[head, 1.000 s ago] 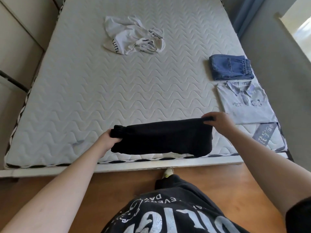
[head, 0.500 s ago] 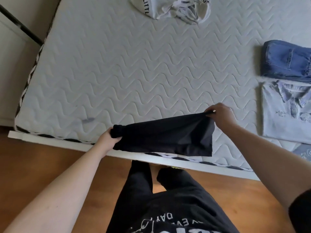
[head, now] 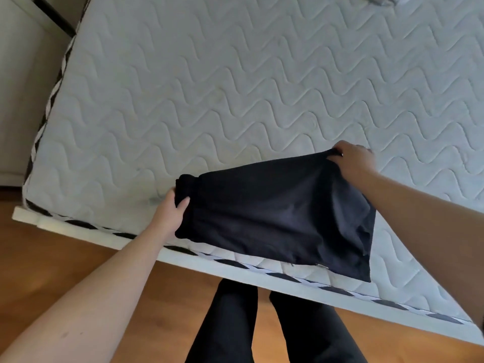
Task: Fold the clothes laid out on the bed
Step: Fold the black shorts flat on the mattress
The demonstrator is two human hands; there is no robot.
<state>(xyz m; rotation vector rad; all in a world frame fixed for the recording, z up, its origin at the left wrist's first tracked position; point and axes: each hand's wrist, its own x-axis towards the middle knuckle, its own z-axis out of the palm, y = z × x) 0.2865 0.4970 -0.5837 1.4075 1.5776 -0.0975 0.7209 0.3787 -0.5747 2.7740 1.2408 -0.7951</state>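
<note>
Over the last second the black garment (head: 277,216) had come down from a taut, narrow band held up between the hands to a broader panel spread across the near edge of the bed (head: 235,87), its lower right corner hanging just past the mattress border. The view had also swung left, so the folded jeans and pale shirt seen a moment earlier along the bed's right edge were out of frame, and only a scrap of the white garment (head: 379,0) showed at the far edge. This read as the piece being laid flat for its next fold, not yet a finished bundle. The left hand (head: 171,208) gripped the bunched, gathered end of the cloth, fingers curled round it with the thumb on top. The right hand (head: 352,161) pinched the far right corner, fingers closed on the fabric and lifting it slightly off the mattress.
</note>
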